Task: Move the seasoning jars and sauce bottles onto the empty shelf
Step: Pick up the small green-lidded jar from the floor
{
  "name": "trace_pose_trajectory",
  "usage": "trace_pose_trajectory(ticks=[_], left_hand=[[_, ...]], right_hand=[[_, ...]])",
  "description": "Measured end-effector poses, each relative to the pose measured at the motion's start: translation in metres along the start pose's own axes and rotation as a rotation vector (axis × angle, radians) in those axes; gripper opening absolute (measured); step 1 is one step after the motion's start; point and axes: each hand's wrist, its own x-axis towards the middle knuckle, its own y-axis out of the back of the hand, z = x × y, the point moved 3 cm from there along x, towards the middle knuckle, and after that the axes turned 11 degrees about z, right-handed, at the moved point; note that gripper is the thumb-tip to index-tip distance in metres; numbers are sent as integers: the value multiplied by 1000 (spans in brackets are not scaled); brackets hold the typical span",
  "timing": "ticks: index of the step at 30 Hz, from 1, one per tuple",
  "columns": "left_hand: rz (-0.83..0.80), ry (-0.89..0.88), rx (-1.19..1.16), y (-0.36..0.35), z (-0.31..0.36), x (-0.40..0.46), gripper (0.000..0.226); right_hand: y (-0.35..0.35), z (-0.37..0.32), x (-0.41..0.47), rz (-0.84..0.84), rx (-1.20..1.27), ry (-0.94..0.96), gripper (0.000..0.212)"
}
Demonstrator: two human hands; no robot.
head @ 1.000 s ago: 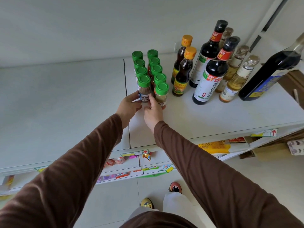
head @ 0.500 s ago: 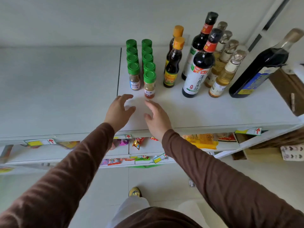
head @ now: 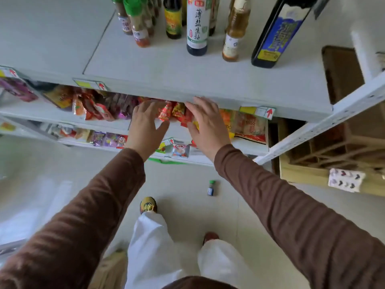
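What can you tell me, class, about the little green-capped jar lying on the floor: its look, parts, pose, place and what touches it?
The small jar has a green cap and a dark body with a blue and white label. It looks like the green-capped seasoning jars on the top shelf, though it is too small and blurred to read. It rests on the pale tiled floor below the shelves, cap pointing away from the person; whether it stands or lies is unclear. Nothing touches it but the floor; both hands are up by the shelves, apart from it.

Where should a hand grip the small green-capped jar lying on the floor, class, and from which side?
Grip the small jar across its middle, coming from above. It lies on its side on the floor, cap pointing toward the shelves, so its long flanks look free for finger and thumb.
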Motion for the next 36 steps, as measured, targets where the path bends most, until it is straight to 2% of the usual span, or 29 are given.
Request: trace_pose_trajectory(ticks=[6,14,18,23,36], left_hand=[[-110,40,-13,-49,11,-82,44],[-365,106,4,-161,-29,-178,50],[-467,205,19,-237,-59,-230,52],[-560,335,5,-351,-98,-283,52],[-642,561,-10,-652,-220,-361,49]], right_hand=[[-3,49,-76,-46,-27,-32,51],[-77,143,-191,-218,-61,-279,54],[-128,202,-248,-335,-77,-392,55],[-200,285,-308,-410,-84,-428,55],[-397,461,-418,-438,-45,-522,54]])
